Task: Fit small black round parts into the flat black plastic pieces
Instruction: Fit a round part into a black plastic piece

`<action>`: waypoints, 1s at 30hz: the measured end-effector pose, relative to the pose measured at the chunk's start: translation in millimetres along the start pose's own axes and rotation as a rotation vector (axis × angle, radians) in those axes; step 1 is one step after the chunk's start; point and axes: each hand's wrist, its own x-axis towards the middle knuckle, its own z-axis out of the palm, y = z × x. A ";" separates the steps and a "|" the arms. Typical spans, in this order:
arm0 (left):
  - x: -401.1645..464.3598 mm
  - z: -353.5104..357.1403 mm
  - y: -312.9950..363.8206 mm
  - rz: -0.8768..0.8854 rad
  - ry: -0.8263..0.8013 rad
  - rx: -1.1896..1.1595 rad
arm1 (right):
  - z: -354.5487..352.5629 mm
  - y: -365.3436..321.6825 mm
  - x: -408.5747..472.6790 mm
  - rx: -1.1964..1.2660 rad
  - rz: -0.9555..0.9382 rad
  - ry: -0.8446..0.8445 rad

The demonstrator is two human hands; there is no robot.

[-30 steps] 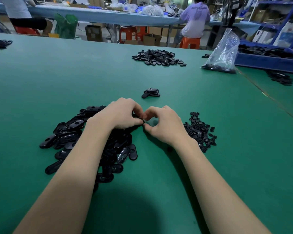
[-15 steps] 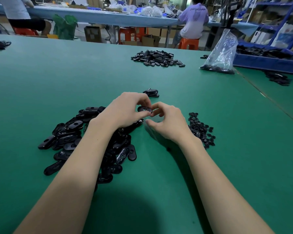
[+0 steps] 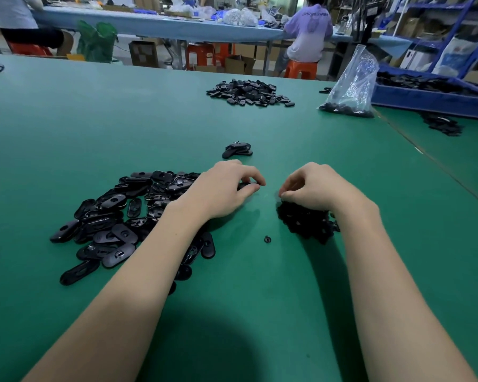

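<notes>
A heap of flat black oval plastic pieces (image 3: 113, 216) lies on the green table (image 3: 232, 299), left of centre. My left hand (image 3: 221, 186) pinches one flat black piece (image 3: 246, 185) between thumb and fingers, just above the table. My right hand (image 3: 312, 186) is over the pile of small black round parts (image 3: 304, 221), fingers curled down onto its far edge; whether they grip a part is hidden. One small round part (image 3: 267, 239) lies alone between the two piles. A few flat pieces (image 3: 237, 149) sit in a small stack just beyond my hands.
A larger heap of black pieces (image 3: 250, 92) lies farther back. A clear plastic bag (image 3: 351, 86) holding black parts stands at the back right beside a blue tray (image 3: 431, 99). People sit at a long table beyond the far edge.
My hands have parted. The right hand moved right onto the pile of round parts. The left hand moved forward a little, still holding the flat piece.
</notes>
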 end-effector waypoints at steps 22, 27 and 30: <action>0.1 -5.2 9.7 -0.333 0.076 -0.417 | 9.9 -6.0 4.7 0.036 -0.004 0.042; 0.5 -6.9 6.2 -0.286 0.063 -0.338 | 14.1 -10.8 5.6 0.145 -0.076 0.062; 0.6 -8.8 3.4 -0.287 0.058 -0.352 | 14.3 -12.6 4.4 0.249 -0.121 0.088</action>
